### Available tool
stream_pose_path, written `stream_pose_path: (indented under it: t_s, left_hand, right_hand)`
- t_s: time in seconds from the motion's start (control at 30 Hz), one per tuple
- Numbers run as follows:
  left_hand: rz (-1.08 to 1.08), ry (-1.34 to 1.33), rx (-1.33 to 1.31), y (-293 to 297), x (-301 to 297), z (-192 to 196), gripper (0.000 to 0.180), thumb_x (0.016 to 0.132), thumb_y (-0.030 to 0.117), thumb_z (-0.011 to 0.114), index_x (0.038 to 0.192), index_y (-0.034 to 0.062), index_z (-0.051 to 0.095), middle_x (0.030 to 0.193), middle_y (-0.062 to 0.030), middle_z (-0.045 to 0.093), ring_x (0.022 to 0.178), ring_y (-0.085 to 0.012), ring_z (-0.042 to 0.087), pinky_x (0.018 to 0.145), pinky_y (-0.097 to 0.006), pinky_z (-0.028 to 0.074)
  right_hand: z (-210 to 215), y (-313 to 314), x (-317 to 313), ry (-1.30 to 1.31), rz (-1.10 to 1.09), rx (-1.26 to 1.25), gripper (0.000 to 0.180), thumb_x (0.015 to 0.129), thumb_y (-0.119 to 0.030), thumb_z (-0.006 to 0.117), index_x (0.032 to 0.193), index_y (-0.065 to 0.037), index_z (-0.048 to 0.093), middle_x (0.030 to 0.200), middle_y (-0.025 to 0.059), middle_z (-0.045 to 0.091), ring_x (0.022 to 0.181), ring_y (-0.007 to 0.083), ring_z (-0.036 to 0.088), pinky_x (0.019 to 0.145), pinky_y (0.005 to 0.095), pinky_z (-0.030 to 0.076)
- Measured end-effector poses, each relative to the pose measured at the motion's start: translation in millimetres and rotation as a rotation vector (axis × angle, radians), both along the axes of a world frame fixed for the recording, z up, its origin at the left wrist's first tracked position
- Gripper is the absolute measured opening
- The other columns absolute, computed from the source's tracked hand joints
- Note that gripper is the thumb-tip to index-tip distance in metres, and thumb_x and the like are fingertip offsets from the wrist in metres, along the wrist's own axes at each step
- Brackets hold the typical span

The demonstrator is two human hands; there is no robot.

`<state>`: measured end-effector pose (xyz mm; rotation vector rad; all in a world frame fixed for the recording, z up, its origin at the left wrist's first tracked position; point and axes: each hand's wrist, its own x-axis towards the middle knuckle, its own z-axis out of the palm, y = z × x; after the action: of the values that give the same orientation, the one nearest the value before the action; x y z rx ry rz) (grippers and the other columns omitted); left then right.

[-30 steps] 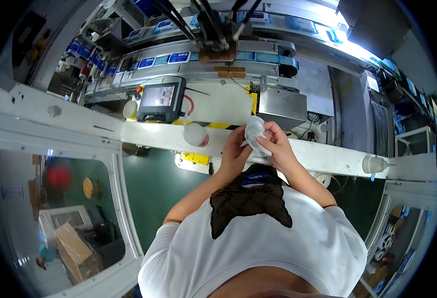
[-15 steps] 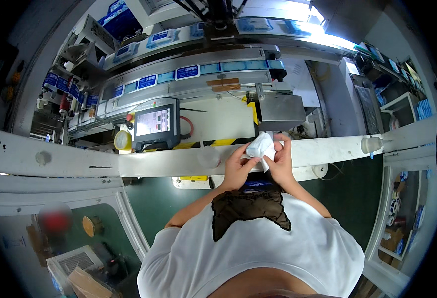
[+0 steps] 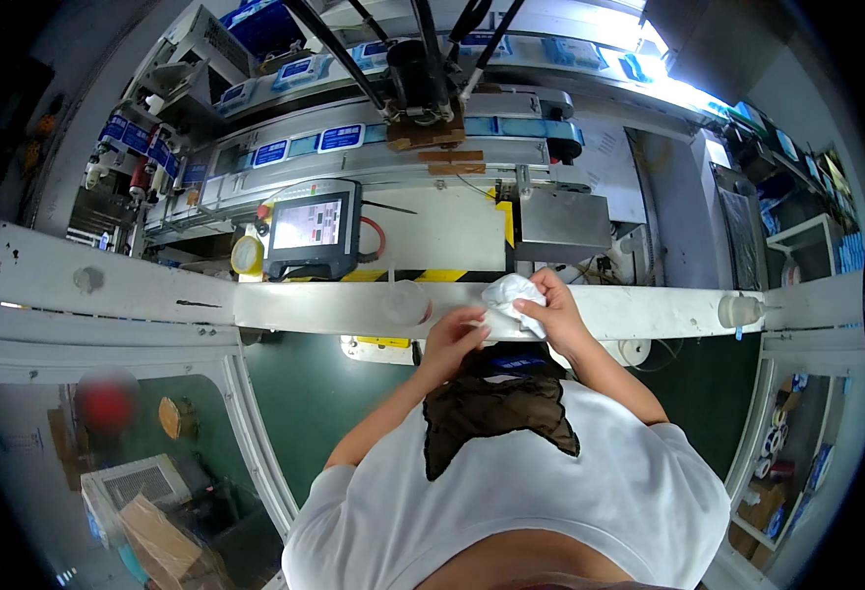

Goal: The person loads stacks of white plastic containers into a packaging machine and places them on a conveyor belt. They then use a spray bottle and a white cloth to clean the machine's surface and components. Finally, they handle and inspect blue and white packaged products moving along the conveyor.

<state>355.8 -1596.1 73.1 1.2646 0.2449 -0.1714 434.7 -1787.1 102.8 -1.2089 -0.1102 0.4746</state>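
A crumpled white cloth or wipe [image 3: 509,301] is bunched over the white ledge in front of me. My right hand [image 3: 559,315] grips it from the right, thumb across its near side. To its left is my left hand [image 3: 452,343], with fingers loosely bent and thumb apart from them. Its fingertips are close to the cloth's left edge, and nothing shows between them. A clear round cup-like thing [image 3: 409,303] sits on the ledge left of that hand.
Behind the ledge [image 3: 639,307] stands a control panel with a screen [image 3: 307,228], beside a yellow tape roll [image 3: 247,256]. A grey metal box [image 3: 563,224] is to the right. Farther back, a conveyor [image 3: 305,144] carries labels beneath a black-armed picker head [image 3: 421,90]. Blue-white packs [image 3: 300,72] line another belt.
My left hand has come off the cloth and moved slightly left, leaving it in my right hand. The picker head has come lower and nearer over the label conveyor, and the labels have shifted.
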Motion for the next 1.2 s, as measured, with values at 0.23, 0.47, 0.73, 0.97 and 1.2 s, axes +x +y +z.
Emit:
stream_pose_path:
  t_s: [0.23, 0.47, 0.73, 0.97, 1.2]
  left_hand:
    - [0.649, -0.365, 0.918, 42, -38, -31, 0.065, 0.064, 0.006, 0.081, 0.109, 0.0046, 0.034, 0.107, -0.0099, 0.044, 0.096, -0.0176, 0.047, 0.076, -0.031, 0.046]
    - [0.551, -0.190, 0.628, 52, 10, -40, 0.083, 0.063, 0.009, 0.083, 0.126, 0.0022, 0.029, 0.114, -0.0133, 0.048, 0.104, -0.0247, 0.052, 0.092, -0.037, 0.043]
    - [0.049, -0.329, 0.428, 81, -3, 39, 0.069, 0.063, 0.006, 0.081, 0.123, 0.0002, 0.047, 0.114, -0.0100, 0.057, 0.106, -0.0198, 0.056, 0.090, -0.033, 0.045]
    - [-0.008, -0.367, 0.440, 75, 13, 59, 0.063, 0.066, 0.006, 0.079, 0.121, -0.0016, 0.049, 0.108, -0.0103, 0.059, 0.100, -0.0188, 0.058, 0.086, -0.031, 0.046]
    - [-0.021, -0.427, 0.462, 67, 15, 61, 0.059, 0.067, 0.006, 0.078, 0.119, -0.0022, 0.049, 0.106, -0.0102, 0.059, 0.098, -0.0180, 0.058, 0.084, -0.031, 0.046]
  right_hand:
    - [-2, 6, 20, 0.186, -0.074, 0.158, 0.018, 0.083, -0.002, 0.063, 0.088, -0.009, 0.048, 0.087, 0.0022, 0.061, 0.076, 0.0083, 0.058, 0.069, 0.0230, 0.046]
    - [12, 54, 25, 0.374, -0.008, 0.286, 0.022, 0.084, -0.008, 0.064, 0.103, -0.008, 0.052, 0.098, 0.0059, 0.061, 0.083, 0.0130, 0.060, 0.071, 0.0276, 0.051]
    - [30, 57, 33, 0.570, -0.110, 0.388, 0.027, 0.089, -0.013, 0.058, 0.115, -0.011, 0.050, 0.103, 0.0049, 0.061, 0.084, 0.0136, 0.061, 0.070, 0.0234, 0.052]
    - [38, 46, 29, 0.415, -0.151, 0.445, 0.021, 0.086, -0.004, 0.061, 0.105, -0.008, 0.051, 0.102, 0.0083, 0.062, 0.093, 0.0172, 0.062, 0.081, 0.0302, 0.051]
    - [37, 38, 29, 0.296, -0.186, 0.450, 0.024, 0.085, -0.002, 0.062, 0.104, -0.007, 0.049, 0.102, 0.0082, 0.062, 0.092, 0.0162, 0.062, 0.084, 0.0302, 0.050]
